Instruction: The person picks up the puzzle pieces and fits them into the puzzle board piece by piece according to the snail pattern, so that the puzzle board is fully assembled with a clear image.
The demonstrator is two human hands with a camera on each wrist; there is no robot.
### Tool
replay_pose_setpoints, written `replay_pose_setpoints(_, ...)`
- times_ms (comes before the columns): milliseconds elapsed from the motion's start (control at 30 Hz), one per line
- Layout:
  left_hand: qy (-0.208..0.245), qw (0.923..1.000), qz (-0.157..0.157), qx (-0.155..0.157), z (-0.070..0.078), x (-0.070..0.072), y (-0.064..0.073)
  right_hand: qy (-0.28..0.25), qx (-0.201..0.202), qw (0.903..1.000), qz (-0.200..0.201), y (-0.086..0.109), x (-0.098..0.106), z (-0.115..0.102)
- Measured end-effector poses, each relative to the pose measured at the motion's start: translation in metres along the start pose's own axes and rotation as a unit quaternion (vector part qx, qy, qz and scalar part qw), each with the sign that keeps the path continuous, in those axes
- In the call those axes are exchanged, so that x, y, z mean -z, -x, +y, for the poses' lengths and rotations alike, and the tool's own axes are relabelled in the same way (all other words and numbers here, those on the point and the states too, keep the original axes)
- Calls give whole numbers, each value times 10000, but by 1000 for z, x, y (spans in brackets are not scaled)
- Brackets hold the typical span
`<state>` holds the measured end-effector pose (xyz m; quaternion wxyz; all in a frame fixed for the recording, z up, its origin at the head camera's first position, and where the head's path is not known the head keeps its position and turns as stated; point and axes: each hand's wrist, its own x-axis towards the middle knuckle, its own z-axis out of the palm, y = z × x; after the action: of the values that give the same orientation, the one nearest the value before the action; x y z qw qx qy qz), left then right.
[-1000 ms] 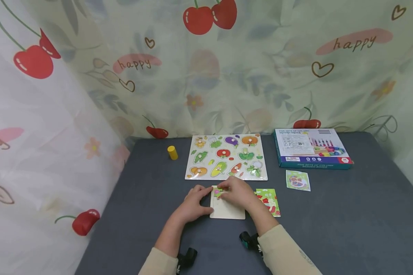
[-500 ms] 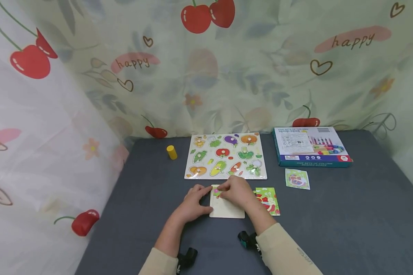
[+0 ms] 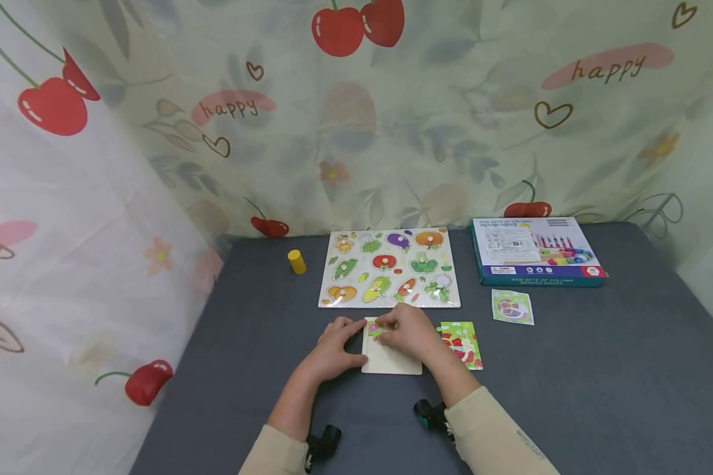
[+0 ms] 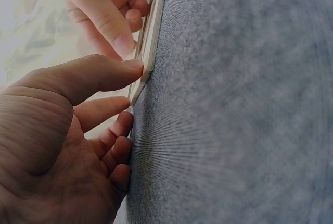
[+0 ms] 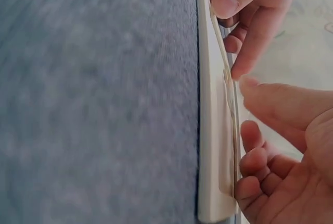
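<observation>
In the head view, a pale square puzzle tray (image 3: 392, 359) lies flat on the grey table. A small green puzzle piece (image 3: 373, 328) with a pink flower sits in its upper left corner. My right hand (image 3: 412, 333) reaches over the tray, its thumb and forefinger pinching at this piece, partly covering it. Along the tray's left edge my left hand (image 3: 335, 349) steadies it, thumb at the lower part and forefinger at the upper corner, both fairly straight. The left wrist view has the left thumb (image 4: 122, 70) pressing the tray's rim. Seen edge-on in the right wrist view, the tray (image 5: 210, 130) hides the piece.
A green and red picture puzzle (image 3: 465, 346) lies right of the tray, partly behind the right forearm. Beyond are a vegetable board (image 3: 362, 254), a yellow cylinder (image 3: 296, 262), a small picture card (image 3: 513, 307) and a teal-edged box (image 3: 535, 254). A printed curtain (image 3: 392, 132) hangs behind.
Both hands stay at the tray. The right fingertips shift only slightly around the piece at the upper left corner, and the head view tilts a little.
</observation>
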<state>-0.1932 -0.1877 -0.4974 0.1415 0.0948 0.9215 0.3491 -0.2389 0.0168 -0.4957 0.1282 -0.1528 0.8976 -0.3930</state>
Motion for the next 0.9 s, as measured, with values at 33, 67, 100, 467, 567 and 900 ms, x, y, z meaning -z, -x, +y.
replay_pose_setpoints(33,-3,10000,-6,13,0,0,0,13,10,10000,5,1,1,-1)
replay_pose_setpoints(67,-7,10000,-9,22,0,-1,0,35,36,10000,20,2,2,-1)
replay_pose_setpoints(100,-8,10000,-14,35,0,-1,0,60,69,10000,32,4,4,-2)
replay_pose_setpoints(467,-5,10000,29,36,-3,-2,-1,-41,318,9994,143,17,27,-8)
replay_pose_setpoints(567,21,10000,39,18,-3,-1,0,-50,328,9993,173,21,32,-8)
replay_pose_setpoints(900,61,9999,45,69,-2,-2,-1,-243,526,9978,330,35,58,-5)
